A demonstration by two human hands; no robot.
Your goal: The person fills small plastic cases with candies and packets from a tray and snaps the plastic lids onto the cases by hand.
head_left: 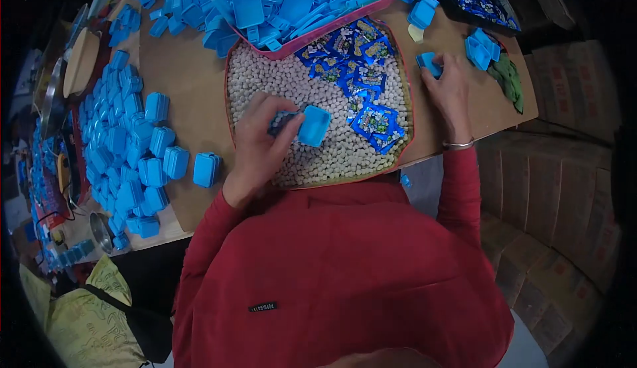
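Shows smooth, faintly glossy plastic in the open box [314, 126] and the closed boxes [156, 108], and shinier printed film on the sachets [375, 122]. Looks matt on the pale pellets [318, 164], like matt cloth on the red garment [332, 252], and like polished metal on the bangle [458, 145].

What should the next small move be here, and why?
Probably bring the blue piece at the right hand toward the open blue box: the right fingers are already on it, and the left hand holds the box above white pellets.
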